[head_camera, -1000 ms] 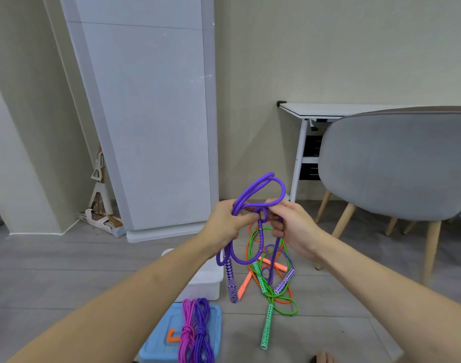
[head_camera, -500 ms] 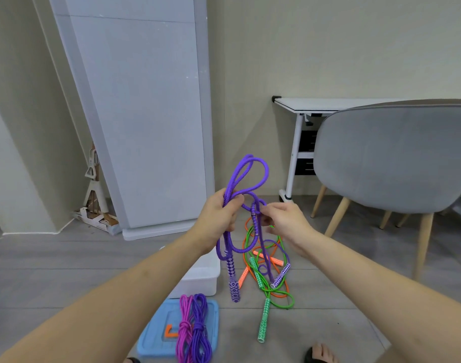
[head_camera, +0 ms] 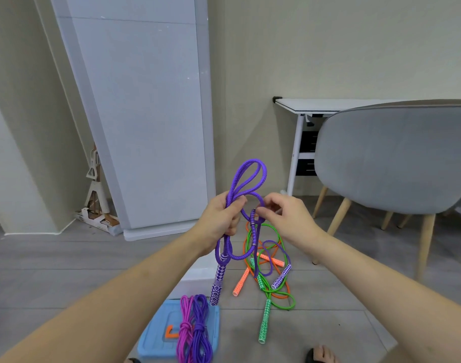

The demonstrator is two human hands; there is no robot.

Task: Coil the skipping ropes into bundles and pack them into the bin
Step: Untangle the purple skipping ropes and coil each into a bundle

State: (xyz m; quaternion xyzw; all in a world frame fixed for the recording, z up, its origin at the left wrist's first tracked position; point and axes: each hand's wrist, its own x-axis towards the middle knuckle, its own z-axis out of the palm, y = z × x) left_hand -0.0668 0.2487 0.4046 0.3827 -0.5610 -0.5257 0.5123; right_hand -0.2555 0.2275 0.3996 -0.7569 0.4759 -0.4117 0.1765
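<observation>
Purple rope held up in mid-air, braided, folded into loops that stand above the left hand; more loops hanging below it, down to a patterned purple-and-white handle. Left hand wrapped tight round the gathered strands. Right hand just beside it, thumb and forefinger pinching a strand near a small banded section of the rope.

On the floor beyond, loose and tangled together: green rope, orange rope, another purple strand among them. Exact crossings in the tangle hard to sort out. White bin mostly hidden behind the left forearm, only a corner showing. Nearer, a blue lid with two tied bundles lying on it, pink and purple, lower ends cut off at the frame edge.

Grey chair at right, white desk behind it, tall pale panel leaning against the wall at left. Toes at the bottom edge.
</observation>
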